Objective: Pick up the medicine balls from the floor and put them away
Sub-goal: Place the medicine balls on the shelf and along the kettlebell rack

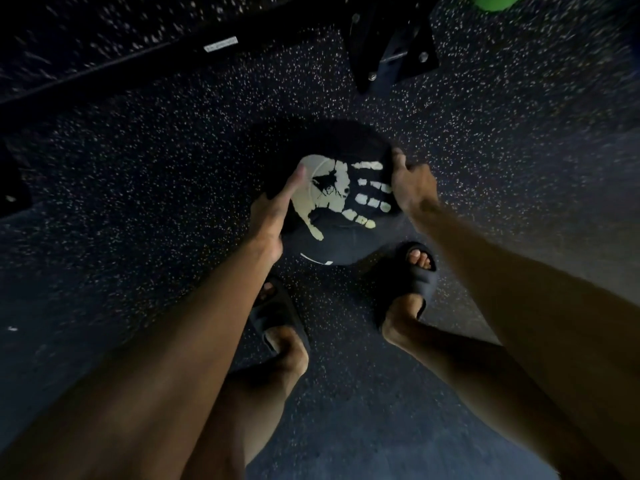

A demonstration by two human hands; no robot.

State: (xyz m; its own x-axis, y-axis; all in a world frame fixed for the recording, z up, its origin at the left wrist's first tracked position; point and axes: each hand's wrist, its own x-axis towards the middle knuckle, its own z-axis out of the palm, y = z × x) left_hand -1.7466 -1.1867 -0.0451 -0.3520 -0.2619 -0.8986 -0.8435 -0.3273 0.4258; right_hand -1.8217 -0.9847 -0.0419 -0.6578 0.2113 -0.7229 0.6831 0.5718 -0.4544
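ENTRY: black ball [341, 237], white handprint graphic on top.

LOC: centre of frame, just above the left sandal [273, 317] and right sandal [412, 271]. It's on or barely off the speckled floor [173, 185]; I can't tell which from my feed.

HANDS:
- Left hand [272, 216] is on the ball's left flank. Thumb lies up over the top edge, fingers go under and out of sight.
- Right hand [412, 185] is on the upper-right flank, fingers curled over the far edge.
- Both are grasping the ball, neither is free.
- Ball sits between them, touching both. The grips are approx. opposite, but the right hand is higher in frame than the left.

STEP (my read): start of the lift; nothing put away yet.

DOING IT WELL (my judgement):
- Slide the right hand lower so both palms sit below the ball's widest part.
- Squeeze evenly from both sides.
- Bring the ball in toward the shins before rising, and lift w/ legs, not back.
- Right sandal's toes are just beside the ball's lower edge, so a slip would prob. land there.

OTHER:
- Black metal foot [388, 43], upper centre of frame. Poss. a rack base, not confirmed.
- Green ball [493, 1], cut off at the top-right edge, well apart from the hands. Likely next.
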